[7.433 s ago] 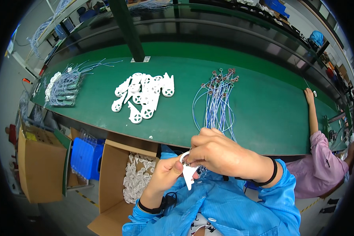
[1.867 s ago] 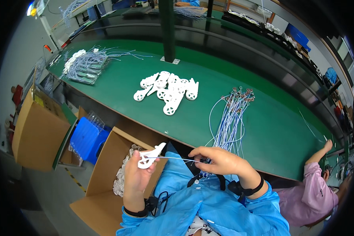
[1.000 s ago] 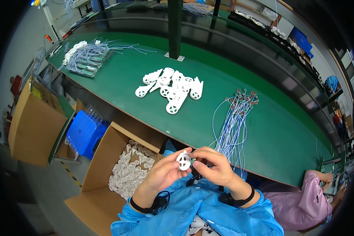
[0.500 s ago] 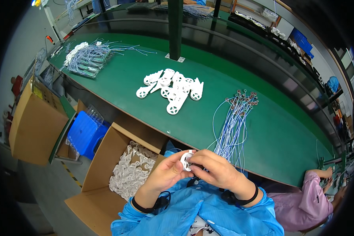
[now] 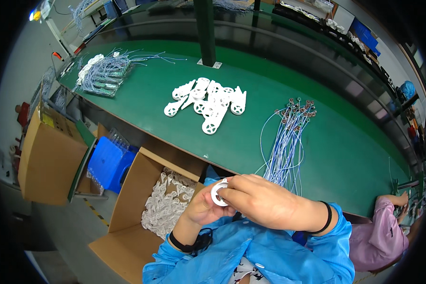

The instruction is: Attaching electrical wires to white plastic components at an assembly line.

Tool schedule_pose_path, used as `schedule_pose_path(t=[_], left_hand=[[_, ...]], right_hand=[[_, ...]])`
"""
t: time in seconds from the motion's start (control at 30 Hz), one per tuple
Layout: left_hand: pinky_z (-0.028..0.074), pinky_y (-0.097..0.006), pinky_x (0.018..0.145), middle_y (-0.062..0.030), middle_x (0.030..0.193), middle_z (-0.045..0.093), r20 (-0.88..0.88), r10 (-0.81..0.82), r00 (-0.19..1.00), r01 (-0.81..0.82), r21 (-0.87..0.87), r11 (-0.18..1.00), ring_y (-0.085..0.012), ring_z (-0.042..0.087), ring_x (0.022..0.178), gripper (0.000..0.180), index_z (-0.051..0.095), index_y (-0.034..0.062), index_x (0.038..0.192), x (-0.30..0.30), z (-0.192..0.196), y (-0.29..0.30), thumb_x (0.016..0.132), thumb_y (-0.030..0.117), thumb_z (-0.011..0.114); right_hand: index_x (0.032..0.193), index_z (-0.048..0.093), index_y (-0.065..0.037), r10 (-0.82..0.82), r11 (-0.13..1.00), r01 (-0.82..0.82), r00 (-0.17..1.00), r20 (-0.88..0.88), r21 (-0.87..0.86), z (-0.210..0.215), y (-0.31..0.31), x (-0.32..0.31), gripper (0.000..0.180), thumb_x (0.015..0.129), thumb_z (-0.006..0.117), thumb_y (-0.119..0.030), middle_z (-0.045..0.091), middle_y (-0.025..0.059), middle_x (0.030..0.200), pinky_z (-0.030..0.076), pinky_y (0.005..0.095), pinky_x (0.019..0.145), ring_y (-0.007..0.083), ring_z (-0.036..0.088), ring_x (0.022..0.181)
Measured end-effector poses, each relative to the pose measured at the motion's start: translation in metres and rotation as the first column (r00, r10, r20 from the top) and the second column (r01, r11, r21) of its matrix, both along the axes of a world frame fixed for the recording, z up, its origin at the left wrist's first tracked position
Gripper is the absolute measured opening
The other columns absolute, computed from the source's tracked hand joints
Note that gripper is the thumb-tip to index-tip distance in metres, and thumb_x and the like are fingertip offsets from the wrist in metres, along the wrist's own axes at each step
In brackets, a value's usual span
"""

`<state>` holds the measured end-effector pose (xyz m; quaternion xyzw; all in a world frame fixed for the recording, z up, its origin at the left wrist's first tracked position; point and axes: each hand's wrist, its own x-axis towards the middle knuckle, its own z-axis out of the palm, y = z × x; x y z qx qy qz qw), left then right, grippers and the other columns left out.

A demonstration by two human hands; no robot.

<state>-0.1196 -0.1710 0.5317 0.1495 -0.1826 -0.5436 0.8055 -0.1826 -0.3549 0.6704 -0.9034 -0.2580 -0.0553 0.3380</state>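
White ring part sits pinched between my two hands at chest height, left hand cupping it from below, right hand closed over it, fingers wrapped tight, bench beyond.

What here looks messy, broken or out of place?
Nothing stands out. Both hands, left hand and right hand, hold a white ring-ended plastic part. More white parts lie heaped on the green bench, the blue wires loosely bundled.
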Motion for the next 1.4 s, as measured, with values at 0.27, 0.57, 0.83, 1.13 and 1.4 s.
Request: schedule_pose_path(t=[0.27,0.57,0.83,1.13,1.4], left_hand=[[0.05,-0.035,0.084,-0.016,0.116,0.057,0.01,0.019,1.0,-0.018,-0.047,0.999,-0.023,0.06,0.098,0.079,0.026,-0.0028,0.143,0.001,0.003,-0.005,0.089,0.044,0.06],[0.052,-0.034,0.082,-0.0139,0.114,0.059,0.02,0.014,1.0,-0.013,-0.049,0.999,-0.0226,0.063,0.096,0.076,0.031,-0.0032,0.141,0.001,0.003,-0.008,0.087,0.039,0.063],[0.053,-0.034,0.086,-0.0112,0.119,0.058,0.098,0.116,0.988,-0.123,0.076,0.989,-0.0193,0.062,0.1,0.076,0.034,-0.0015,0.14,-0.003,0.016,-0.01,0.085,0.041,0.064],[0.052,-0.037,0.089,-0.0091,0.127,0.055,0.168,0.178,0.97,-0.201,0.133,0.971,-0.0195,0.058,0.109,0.075,0.037,0.002,0.14,-0.002,0.009,-0.011,0.082,0.04,0.066],[0.049,-0.031,0.081,-0.008,0.118,0.058,0.142,0.133,0.981,-0.154,0.153,0.976,-0.0156,0.059,0.094,0.071,0.037,-0.0001,0.14,0.0,0.007,-0.012,0.086,0.036,0.064]], right_hand=[[0.1,0.055,-0.001,-0.009,0.999,0.009,1.0,0.004,0.048,0.0,-0.005,0.001,0.023,0.079,0.057,-0.008,0.053,0.012,0.088,0.046,0.0397,0.078,0.0313,0.057,0.085],[0.101,0.055,-0.003,-0.001,1.0,0.001,1.0,0.011,0.011,0.004,-0.01,-0.005,0.023,0.078,0.056,-0.007,0.054,0.0111,0.088,0.047,0.0381,0.077,0.0299,0.058,0.085],[0.097,0.054,0.0,-0.007,0.999,0.009,0.998,0.062,-0.036,0.0,-0.008,-0.002,0.022,0.076,0.056,-0.007,0.054,0.0125,0.088,0.049,0.0385,0.075,0.0299,0.059,0.084],[0.097,0.055,0.0,0.007,0.996,0.006,0.99,0.139,-0.092,-0.003,-0.009,0.001,0.023,0.076,0.057,-0.008,0.055,0.011,0.086,0.049,0.0373,0.074,0.028,0.06,0.083],[0.105,0.056,0.001,0.033,0.997,-0.023,0.991,0.129,-0.074,-0.022,-0.013,0.005,0.032,0.074,0.06,-0.008,0.055,0.0114,0.089,0.05,0.0373,0.074,0.0289,0.06,0.082]])
